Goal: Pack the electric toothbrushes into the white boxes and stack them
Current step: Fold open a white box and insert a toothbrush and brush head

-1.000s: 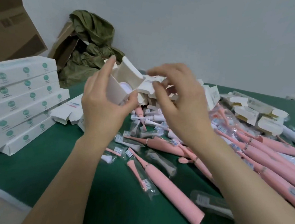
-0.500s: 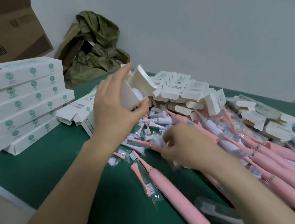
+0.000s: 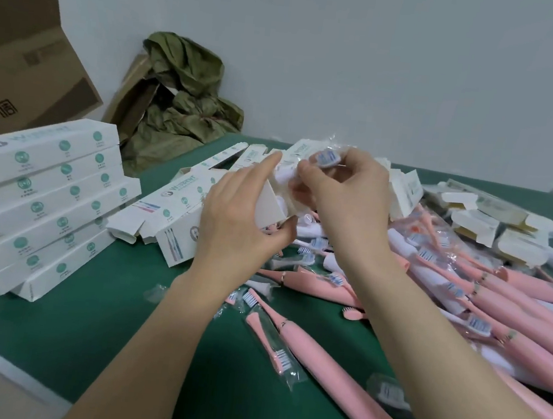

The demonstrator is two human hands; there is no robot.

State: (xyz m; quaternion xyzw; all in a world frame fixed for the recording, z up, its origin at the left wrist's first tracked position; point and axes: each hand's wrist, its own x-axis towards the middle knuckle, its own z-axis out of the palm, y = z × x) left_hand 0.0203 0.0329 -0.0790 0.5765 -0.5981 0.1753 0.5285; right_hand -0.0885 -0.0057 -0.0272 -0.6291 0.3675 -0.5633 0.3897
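Left hand [image 3: 243, 219]: we see it gripping a small open white cardboard box [image 3: 270, 207], thumb under the near corner and fingers round the far side, held above the table.
Right hand [image 3: 349, 197]: thumb and fingertips pinch a white brush head in a clear plastic wrapper [image 3: 325, 158], a narrow grip.
Brush head position: its stem end meets the open mouth of the held box, between the two hands; we cannot tell whether it is inside.
Stack of closed white boxes with green round marks [image 3: 35, 195]: at the left, several layers high, well apart from the hands.
Loose white printed boxes [image 3: 172, 204]: lying with flaps open between the stack and the left hand.
Pile of pink electric toothbrushes [image 3: 515, 305]: at the right, many crossing one another with clear wrappers among them, beyond the right forearm.
Single pink electric toothbrush [image 3: 336, 371]: near centre, lying diagonally between our two forearms, a wrapped pink brush head [image 3: 273, 343] just beside it.
Empty flapped white boxes [image 3: 487, 219]: far right, heaped.
Green table mat [image 3: 82, 325]: under everything.
Brown cardboard carton [image 3: 33, 61]: far left.
Crumpled olive-green cloth [image 3: 183, 105]: against the far wall.
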